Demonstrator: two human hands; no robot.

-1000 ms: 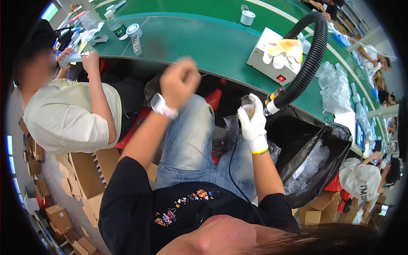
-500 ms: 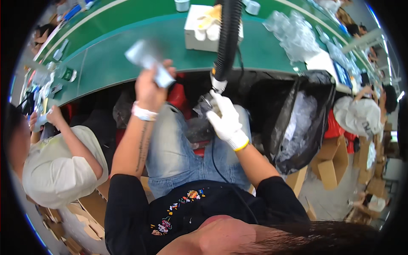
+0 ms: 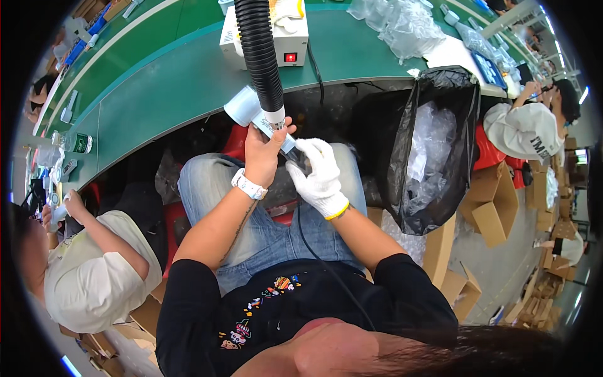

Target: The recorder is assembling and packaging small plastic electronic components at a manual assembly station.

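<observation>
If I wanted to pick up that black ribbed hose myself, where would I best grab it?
Probably near its lower end, just above the pale collar on the black ribbed hose. It hangs almost straight there, and its ridges should stop slipping. Come from the open right side, since the left hand holds a pale cylinder at its left.

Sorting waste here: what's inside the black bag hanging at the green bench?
The black bag holds crumpled clear plastic wrappers, piled toward its open mouth. Anything beneath them is hidden by the bag's dark wall.

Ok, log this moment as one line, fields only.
left hand: bare, grips pale cylinder | right hand: white glove, at its lower end | black ribbed hose: nozzle at cylinder | over lap
</observation>
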